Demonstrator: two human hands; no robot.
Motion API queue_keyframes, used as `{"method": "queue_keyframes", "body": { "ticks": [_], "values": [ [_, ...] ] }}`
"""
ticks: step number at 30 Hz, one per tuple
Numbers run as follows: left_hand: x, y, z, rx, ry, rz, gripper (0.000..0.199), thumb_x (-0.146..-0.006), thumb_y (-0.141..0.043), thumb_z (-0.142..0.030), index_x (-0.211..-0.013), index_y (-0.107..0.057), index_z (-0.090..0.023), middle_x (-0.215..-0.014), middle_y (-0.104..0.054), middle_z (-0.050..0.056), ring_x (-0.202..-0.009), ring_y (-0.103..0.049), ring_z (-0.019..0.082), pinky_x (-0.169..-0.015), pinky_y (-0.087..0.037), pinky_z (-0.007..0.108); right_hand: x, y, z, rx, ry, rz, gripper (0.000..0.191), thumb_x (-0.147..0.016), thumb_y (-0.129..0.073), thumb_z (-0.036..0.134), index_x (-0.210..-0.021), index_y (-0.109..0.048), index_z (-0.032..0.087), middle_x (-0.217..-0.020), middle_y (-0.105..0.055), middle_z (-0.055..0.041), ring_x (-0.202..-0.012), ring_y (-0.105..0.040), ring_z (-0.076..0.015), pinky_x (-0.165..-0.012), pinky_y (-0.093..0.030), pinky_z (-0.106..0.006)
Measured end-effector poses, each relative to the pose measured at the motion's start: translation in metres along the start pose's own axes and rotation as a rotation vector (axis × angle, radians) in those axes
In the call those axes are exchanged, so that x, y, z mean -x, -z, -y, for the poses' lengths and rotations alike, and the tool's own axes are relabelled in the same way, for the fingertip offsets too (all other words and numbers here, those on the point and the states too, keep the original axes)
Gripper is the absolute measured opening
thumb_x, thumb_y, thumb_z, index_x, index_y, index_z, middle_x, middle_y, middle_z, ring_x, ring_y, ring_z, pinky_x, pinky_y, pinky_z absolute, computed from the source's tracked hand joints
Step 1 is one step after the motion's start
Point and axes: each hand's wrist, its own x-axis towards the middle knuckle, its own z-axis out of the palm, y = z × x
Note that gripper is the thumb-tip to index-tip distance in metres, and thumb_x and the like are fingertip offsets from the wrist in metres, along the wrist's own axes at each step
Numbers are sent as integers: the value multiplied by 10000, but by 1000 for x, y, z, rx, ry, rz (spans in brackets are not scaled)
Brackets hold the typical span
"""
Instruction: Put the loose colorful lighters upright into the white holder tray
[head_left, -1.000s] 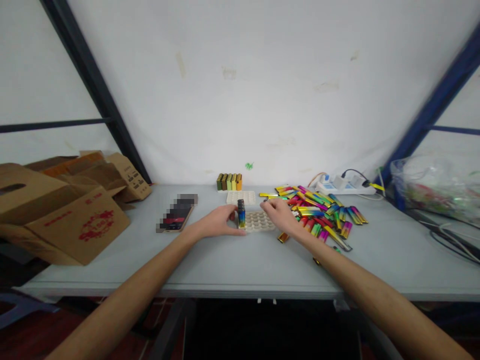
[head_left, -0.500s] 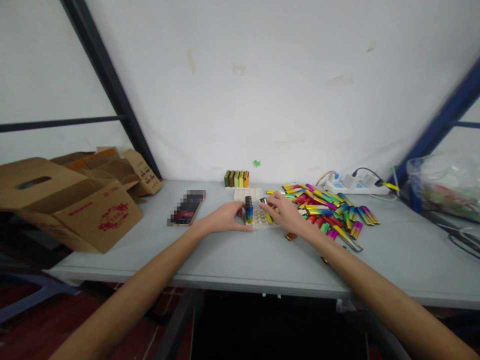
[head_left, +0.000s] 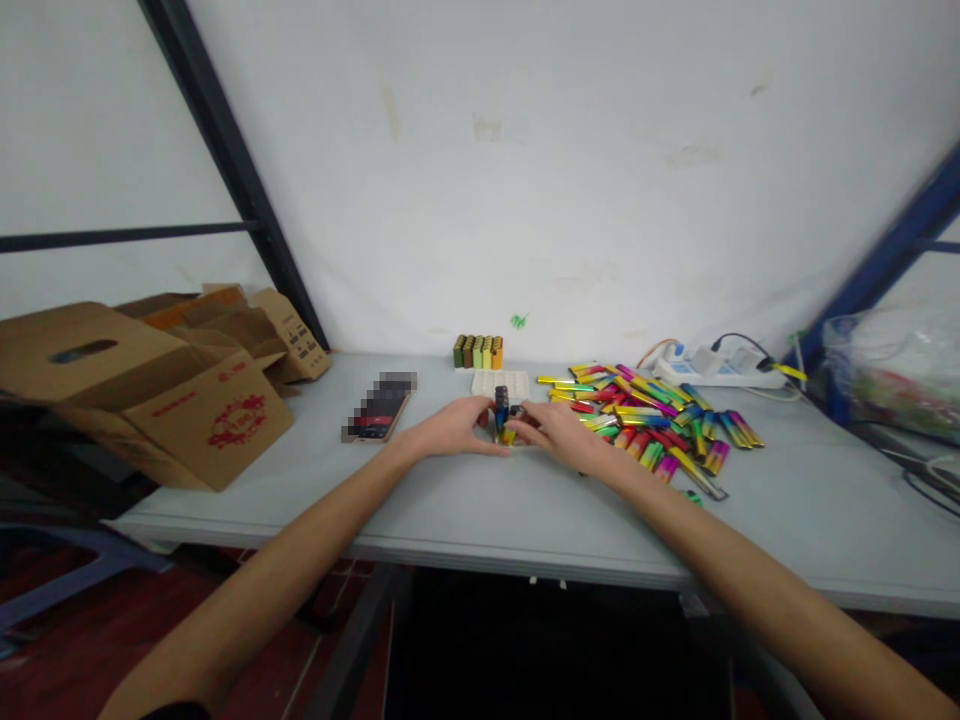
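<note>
My left hand (head_left: 457, 428) curls around a short row of black-topped lighters (head_left: 502, 402) standing upright, its thumb at the near end and its fingers at the far end. My right hand (head_left: 562, 435) comes in from the other side, its fingers closed on a yellow lighter (head_left: 509, 437) right beside that row. Both hands largely cover the pale holed tray under the row. Behind them lies another white tray (head_left: 487, 383). To the right, many shiny multicoloured lighters (head_left: 645, 415) lie in a loose pile.
A block of upright green, brown and orange lighters (head_left: 478, 352) stands by the wall. A phone (head_left: 382, 410) lies left of my hands. Open cardboard boxes (head_left: 210, 420) fill the table's left end. A white power strip (head_left: 705, 370) with cables sits behind the pile.
My right hand has moved left, bringing its lighter up against the standing row. My left hand stays around the row. The camera view has shifted slightly.
</note>
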Motion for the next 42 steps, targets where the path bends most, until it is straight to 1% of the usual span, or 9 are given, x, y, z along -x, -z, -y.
{"method": "queue_keyframes", "body": {
  "ticks": [5, 14, 17, 20, 25, 30, 34, 38, 42],
  "values": [
    [-1, 0, 1, 24, -20, 7, 679, -685, -749, -730, -1052, -650, -166, -924, -686, 65, -792, -618, 245, -685, -457, 321, -4, -2, 12, 115, 26, 63, 232, -1037, -565, 352, -914, -633, 167, -829, -675, -56, -710, -577, -159, -674, -379, -265],
    [-2, 1, 2, -10, 6, 16, 644, -694, -726, -724, -1027, -659, -177, -915, -691, 63, -798, -624, 245, -701, -462, 323, -7, 10, 20, 272, 20, 155, 342, -1024, -550, 488, -1009, -644, 160, -927, -685, -73, -756, -609, -169, -680, -382, -267],
    [-2, 2, 2, -12, 10, 9, 632, -693, -726, -732, -991, -653, -179, -910, -692, 68, -792, -625, 252, -701, -467, 335, -4, 27, 3, 326, 3, 144, 400, -1023, -526, 531, -972, -663, 158, -906, -702, -85, -770, -624, -178, -699, -386, -269],
    [-3, 6, 4, 12, 26, 22, 608, -691, -745, -713, -959, -648, -176, -917, -697, 70, -798, -635, 254, -707, -475, 335, 4, 53, -25, 439, -134, 93, 347, -1053, -513, 439, -982, -690, 150, -905, -719, -107, -796, -640, -191, -720, -396, -276],
    [-1, 18, 8, 57, 75, 153, 568, -740, -720, -660, -1018, -656, -168, -978, -720, 69, -856, -657, 260, -746, -500, 334, 22, 95, -71, 450, -291, 123, 204, -991, -623, 326, -978, -734, 156, -958, -745, -107, -824, -659, -191, -746, -434, -276],
    [1, 17, 9, 69, 93, 162, 662, -694, -759, -659, -1126, -658, -168, -1085, -735, 83, -932, -674, 282, -809, -525, 349, 32, 118, -85, 322, -319, 164, 171, -920, -677, 304, -961, -781, 175, -957, -763, -98, -832, -669, -212, -742, -454, -302],
    [-2, 9, 7, -4, 127, 31, 839, -568, -817, -730, -1156, -654, -155, -1167, -718, 136, -1019, -668, 349, -880, -527, 407, 36, 120, -74, 76, -231, 362, 207, -846, -756, 388, -949, -789, 212, -996, -761, -53, -904, -674, -213, -790, -474, -300],
    [-5, 4, 6, -5, 113, -30, 851, -568, -804, -763, -1150, -662, -158, -1190, -714, 145, -1054, -668, 370, -922, -519, 430, 34, 108, -58, -70, -159, 477, 378, -748, -841, 475, -1028, -779, 228, -1070, -734, -43, -969, -655, -219, -821, -481, -298],
    [-5, 5, 7, 26, 87, -24, 853, -586, -806, -750, -1183, -658, -159, -1225, -708, 141, -1078, -661, 359, -944, -511, 420, 28, 90, -48, -64, -109, 571, 241, -760, -841, 371, -918, -776, 201, -962, -725, -39, -892, -646, -209, -779, -470, -285]
  ]
}}
